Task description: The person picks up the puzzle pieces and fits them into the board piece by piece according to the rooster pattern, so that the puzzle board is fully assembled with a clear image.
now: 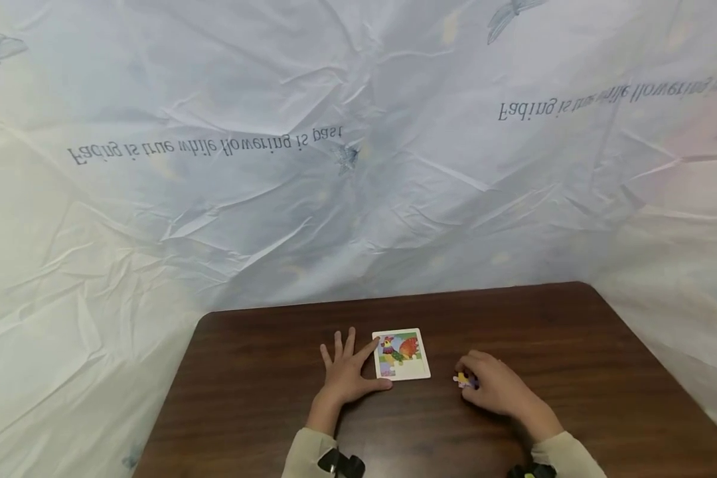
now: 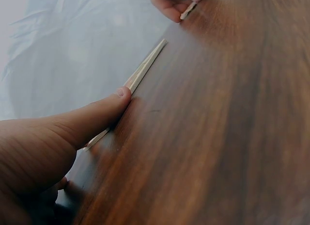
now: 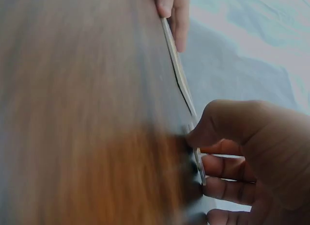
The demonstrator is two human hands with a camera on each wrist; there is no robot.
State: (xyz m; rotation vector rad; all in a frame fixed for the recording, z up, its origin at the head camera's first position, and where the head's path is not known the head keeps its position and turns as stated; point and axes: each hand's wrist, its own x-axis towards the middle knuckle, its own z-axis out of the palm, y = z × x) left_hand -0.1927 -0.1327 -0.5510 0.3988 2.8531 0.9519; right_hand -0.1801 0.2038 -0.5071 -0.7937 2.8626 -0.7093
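Observation:
A square jigsaw puzzle board (image 1: 425, 355) with a white border lies flat on the table, showing a rooster picture; its lower right part is blank and pale. My left hand (image 1: 345, 380) spreads its straight fingers at the board's left side. The index fingertip touches the upper left corner, and the thumb (image 2: 104, 113) presses on the near edge. To the right of the board, my right hand (image 1: 497, 385) pinches a small yellow and purple puzzle piece (image 1: 461, 380) between thumb and curled fingers, close over the table. Seen edge-on in the right wrist view, the piece (image 3: 199, 168) is thin.
The dark brown wooden table (image 1: 245, 372) has rounded far corners. Behind it and at both sides hangs a wrinkled whitish sheet (image 1: 275, 212) with printed lettering and birds. Dark straps (image 1: 342, 463) circle both wrists over light sleeves.

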